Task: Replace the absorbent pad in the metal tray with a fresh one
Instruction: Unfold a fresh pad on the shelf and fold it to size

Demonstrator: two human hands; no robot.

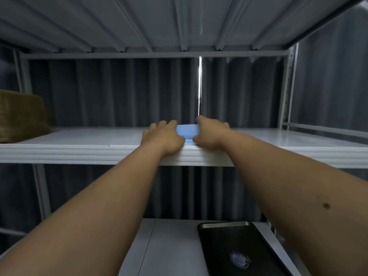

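While both my arms reach up to the shelf [79, 150], my left hand [162, 139] and right hand [210, 134] close in on a pale blue pad [188, 130] lying near the shelf's front edge — the fresh one, I judge, folded or stacked into a small block. My left fingers [165, 124] curl over its left end with the thumb low at the front, and my right fingers [201, 119] wrap the right end the same way, so I am gripping it from both sides. The tray [225, 225] sits well below on the lower shelf, dark and flat, near my right forearm.

The pad should be light and soft, likely to sag or unfold if I lift it by one corner — so holding both ends and keeping it folded seems the safer hold. It should not be slippery or fragile.

Only a strip of blue shows between my hands; its true size and how many layers it has I cannot tell. My fingertips are hidden behind it. The tray is cut off by the lower edge, and whether a used pad lies in it is hard to make out in the dark. A brownish box [20, 116] sits dim at the far left of the shelf.
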